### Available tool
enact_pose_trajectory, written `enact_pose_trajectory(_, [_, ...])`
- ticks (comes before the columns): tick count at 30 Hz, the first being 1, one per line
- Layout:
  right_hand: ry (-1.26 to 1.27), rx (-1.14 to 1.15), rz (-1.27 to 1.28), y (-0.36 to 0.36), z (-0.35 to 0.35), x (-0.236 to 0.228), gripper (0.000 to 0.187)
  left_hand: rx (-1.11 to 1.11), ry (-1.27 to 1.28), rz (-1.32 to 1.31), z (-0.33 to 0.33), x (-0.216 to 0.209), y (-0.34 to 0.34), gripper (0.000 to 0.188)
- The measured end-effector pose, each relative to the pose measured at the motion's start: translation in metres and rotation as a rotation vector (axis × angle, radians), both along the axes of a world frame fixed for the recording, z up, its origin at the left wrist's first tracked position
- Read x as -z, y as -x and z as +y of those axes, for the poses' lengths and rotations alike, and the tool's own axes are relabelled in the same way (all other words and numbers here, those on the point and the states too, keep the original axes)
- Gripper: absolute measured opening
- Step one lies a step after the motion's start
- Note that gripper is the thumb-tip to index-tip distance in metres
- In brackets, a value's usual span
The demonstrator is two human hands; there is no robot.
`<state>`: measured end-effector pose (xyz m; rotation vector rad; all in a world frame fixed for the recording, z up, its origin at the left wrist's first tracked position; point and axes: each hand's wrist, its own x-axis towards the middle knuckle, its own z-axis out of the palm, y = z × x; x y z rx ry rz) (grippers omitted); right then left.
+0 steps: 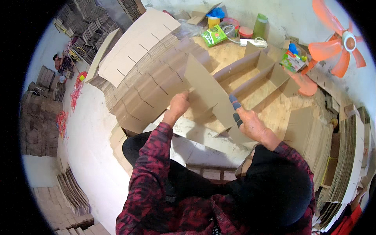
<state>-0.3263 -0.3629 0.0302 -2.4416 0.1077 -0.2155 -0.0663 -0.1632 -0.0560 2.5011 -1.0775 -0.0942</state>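
Observation:
A brown cardboard divider sheet (209, 94) stands tilted between my hands, with slotted cross pieces joined near its lower part. My left hand (179, 105) is closed on its left edge, thumb and fingers pinched together. On the right edge, my right hand (250, 122) grips the same sheet; dark wraps cover two of its fingers. Behind the sheet, a partly assembled cardboard partition (250, 84) rests on the wooden board (231, 55). Just left of my left hand lies a long row of slotted cardboard sheets (145, 94).
Pale slotted sheets (135, 43) lie at the far left, and more cardboard stacks (309, 137) stand right. An orange fan (344, 43) is at the back right. Green packets (214, 36) and a power strip (252, 42) sit along the wall. Far left, another person (60, 62) sits near cardboard piles.

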Motion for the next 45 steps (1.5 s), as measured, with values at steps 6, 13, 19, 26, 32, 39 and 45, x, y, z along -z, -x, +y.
enact_pose_trajectory(6, [-0.024, -0.029, 0.013, 0.005, 0.001, -0.001, 0.042, -0.048, 0.101, -0.034, 0.000, -0.003, 0.023, 0.012])
enact_pose_trajectory(13, [0.072, -0.041, 0.124, -0.007, 0.010, 0.006, 0.032, -0.051, 0.210, -0.038, -0.004, -0.015, 0.030, 0.016])
enact_pose_trajectory(19, [0.309, -0.090, 0.175, -0.023, 0.020, 0.019, 0.049, -0.061, 0.225, -0.035, -0.006, -0.019, 0.028, 0.023])
enact_pose_trajectory(26, [0.320, 0.046, -0.201, -0.011, 0.000, 0.023, 0.017, 0.082, 0.389, -0.297, -0.020, -0.032, 0.055, 0.046])
enact_pose_trajectory(32, [0.389, 0.621, -0.336, 0.112, -0.076, 0.033, 0.036, 0.284, 0.423, 0.016, -0.062, -0.039, 0.143, 0.035])
enact_pose_trajectory(39, [0.527, 0.995, 0.222, 0.287, -0.087, 0.070, 0.048, 0.473, -0.102, 0.114, -0.087, -0.029, 0.178, 0.015])
enact_pose_trajectory(45, [0.328, 1.118, -0.177, 0.307, -0.101, 0.016, 0.033, 0.417, -0.091, 0.041, -0.005, -0.021, 0.181, 0.014])
